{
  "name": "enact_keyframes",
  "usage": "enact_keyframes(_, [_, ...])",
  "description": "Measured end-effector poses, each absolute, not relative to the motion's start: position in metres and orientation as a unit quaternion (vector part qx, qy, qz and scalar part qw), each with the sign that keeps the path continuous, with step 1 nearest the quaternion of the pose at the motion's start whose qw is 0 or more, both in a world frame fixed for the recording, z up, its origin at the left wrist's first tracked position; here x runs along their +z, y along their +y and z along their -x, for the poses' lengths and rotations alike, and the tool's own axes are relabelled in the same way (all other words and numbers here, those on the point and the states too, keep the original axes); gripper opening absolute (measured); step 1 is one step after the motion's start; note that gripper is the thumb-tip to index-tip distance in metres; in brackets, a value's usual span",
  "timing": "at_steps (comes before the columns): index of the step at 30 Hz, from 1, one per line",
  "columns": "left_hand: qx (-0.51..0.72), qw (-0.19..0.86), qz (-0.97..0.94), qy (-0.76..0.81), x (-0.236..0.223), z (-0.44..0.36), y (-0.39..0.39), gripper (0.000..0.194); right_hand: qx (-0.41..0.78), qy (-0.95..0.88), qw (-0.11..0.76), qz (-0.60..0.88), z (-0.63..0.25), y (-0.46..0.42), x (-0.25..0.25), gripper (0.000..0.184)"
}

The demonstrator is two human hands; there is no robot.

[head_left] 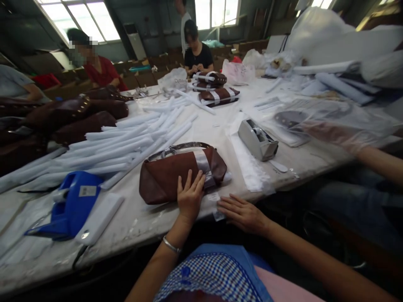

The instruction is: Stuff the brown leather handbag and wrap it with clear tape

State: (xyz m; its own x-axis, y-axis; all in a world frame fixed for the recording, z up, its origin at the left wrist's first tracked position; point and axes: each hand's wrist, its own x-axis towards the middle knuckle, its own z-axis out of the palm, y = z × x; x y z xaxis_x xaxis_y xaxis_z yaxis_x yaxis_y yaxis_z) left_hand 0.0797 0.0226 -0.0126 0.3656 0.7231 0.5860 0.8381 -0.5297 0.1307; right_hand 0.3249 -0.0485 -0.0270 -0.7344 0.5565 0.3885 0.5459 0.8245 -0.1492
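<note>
There's the left hand [191, 193], palm down on the brown bag [166, 176], fingers spread across its front and closed around nothing! The bag lies near the table's front edge, its strap [189, 146] arching along the far side, a silvery band [202, 161] wrapped near its right end. Make that bag the centre of the dial, twelve pointing away from the worker.

Four o'clock: the right hand [242, 213], fingers stretched out and loose, tips right by a clear scrap of film [218, 214]; whether they touch it, I can't tell from here.

Swing to half past two, and there's a grey tape dispenser [260, 142] sitting by white plastic sheets [252, 176]. Further out that way, a co-worker's hand [333, 136] is inside a clear plastic bag [362, 115].

One o'clock has banded brown bags [218, 96] in a little group. Ten o'clock: white rolls [116, 144] heaped up, more brown bags [63, 115] piled beyond them. And between eight and nine, a blue tape dispenser [75, 205], with a white block [100, 218] just beside it.
</note>
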Motion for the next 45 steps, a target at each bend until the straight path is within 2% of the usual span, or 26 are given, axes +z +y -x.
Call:
enact_keyframes(4, [-0.307,0.112,0.818,-0.474,-0.010,-0.081,0.023,0.043,0.013,-0.902,0.311,0.300,-0.305,-0.032,-0.033,0.046])
enact_keyframes(8, [-0.307,0.122,0.819,-0.470,-0.008,-0.079,0.024,0.042,0.032,-0.894,0.355,0.270,-0.300,-0.025,-0.030,0.038])
enact_keyframes(15, [-0.300,0.145,0.821,-0.462,-0.008,-0.076,0.025,0.044,0.016,-0.902,0.348,0.253,-0.303,-0.034,-0.028,0.031])
enact_keyframes(22, [-0.304,0.160,0.823,-0.453,-0.009,-0.077,0.027,0.045,0.021,-0.912,0.334,0.239,-0.303,-0.029,-0.014,0.034])
enact_keyframes(31, [-0.325,0.156,0.818,-0.448,-0.010,-0.074,0.032,0.044,0.035,-0.908,0.335,0.249,-0.301,-0.040,-0.020,0.032])
enact_keyframes(38, [-0.314,0.146,0.829,-0.439,-0.012,-0.075,0.027,0.039,0.070,-0.890,0.369,0.259,-0.299,-0.005,0.025,0.031])
enact_keyframes(45, [-0.323,0.147,0.828,-0.434,-0.014,-0.076,0.023,0.033,0.162,-0.840,0.378,0.354,-0.285,0.041,0.053,0.025])
